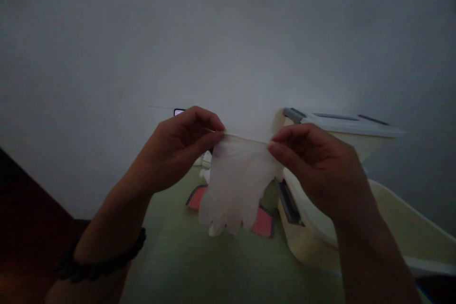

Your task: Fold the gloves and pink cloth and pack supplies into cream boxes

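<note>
White glove (237, 175) hangs fingers-down over the tabletop (192, 266). Left hand (178, 149): grip pinches one cuff corner. Right hand (315, 166): grip pinches the other, cuff taut between. Dark-edged pink material (262, 222) shows behind glove, both sides. Open cream box (309, 247) sits right of glove.

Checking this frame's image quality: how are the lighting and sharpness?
Head view: dim overall, with the lower left corner very dark; head view: fine detail soft, the beads of the dark bracelet poorly separated; head view: the white glove looks pale and greyish, without harsh glare.
</note>
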`<state>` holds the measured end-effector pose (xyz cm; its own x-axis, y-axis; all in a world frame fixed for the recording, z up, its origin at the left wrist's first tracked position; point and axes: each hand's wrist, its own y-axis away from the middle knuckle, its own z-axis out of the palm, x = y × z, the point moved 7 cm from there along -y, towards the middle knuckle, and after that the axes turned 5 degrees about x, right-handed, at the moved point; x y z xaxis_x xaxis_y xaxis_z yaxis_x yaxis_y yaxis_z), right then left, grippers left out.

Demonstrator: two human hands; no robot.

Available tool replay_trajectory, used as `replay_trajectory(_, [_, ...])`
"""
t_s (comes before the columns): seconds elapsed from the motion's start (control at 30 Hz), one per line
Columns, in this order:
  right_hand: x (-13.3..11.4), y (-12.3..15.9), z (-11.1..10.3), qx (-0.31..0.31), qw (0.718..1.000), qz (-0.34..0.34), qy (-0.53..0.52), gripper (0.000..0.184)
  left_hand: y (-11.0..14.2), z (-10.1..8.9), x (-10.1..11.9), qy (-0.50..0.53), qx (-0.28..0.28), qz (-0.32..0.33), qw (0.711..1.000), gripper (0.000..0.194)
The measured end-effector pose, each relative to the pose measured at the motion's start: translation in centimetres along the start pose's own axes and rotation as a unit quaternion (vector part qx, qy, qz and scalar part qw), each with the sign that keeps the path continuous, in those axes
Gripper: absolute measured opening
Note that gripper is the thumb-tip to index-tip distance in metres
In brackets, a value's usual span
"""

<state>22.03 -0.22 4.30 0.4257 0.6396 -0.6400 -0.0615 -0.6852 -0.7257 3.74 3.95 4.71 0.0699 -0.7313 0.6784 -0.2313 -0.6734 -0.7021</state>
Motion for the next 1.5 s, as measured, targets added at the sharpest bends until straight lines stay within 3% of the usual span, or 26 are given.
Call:
replay_trajectory(0.2, [-0.3,0.2,-0.1,0.029,0.997,-0.021,0.067,0.009,0.0,0.2,-0.1,-0.01,0.013,0.0,1.0,0.009])
replay_trajectory(0.4, [-0.8,0.3,0.4,0.004,0.993,-0.061,0.099,0.013,0.2,2.0,-1.0,0.037,-0.067,-0.047,0.996,0.015])
replay_trajectory(0.53, [-1.3,0.4,0.6,-0.013,0.989,-0.09,0.119,0.014,0.2,2.5,-1.2,0.039,-0.083,-0.05,0.994,0.016])
replay_trajectory(0.8, [-2.0,0.2,0.6,-0.024,0.975,-0.125,0.18,0.012,0.3,1.2,0.2,-0.157,-0.092,0.006,0.983,0.013])
replay_trajectory(0.97, [-2.5,0.4,1.0,-0.014,0.972,-0.131,0.196,0.011,0.4,2.0,0.7,-0.235,-0.118,0.021,0.965,0.019])
replay_trajectory(1.33, [-2.8,0.7,0.9,-0.002,0.973,-0.134,0.188,0.011,0.0,1.7,-0.4,-0.229,-0.086,-0.037,0.969,0.021])
replay_trajectory(1.5, [-3.1,0.9,1.7,-0.033,0.978,-0.141,0.149,0.013,-0.2,1.5,-0.1,-0.217,-0.044,-0.018,0.975,0.019])
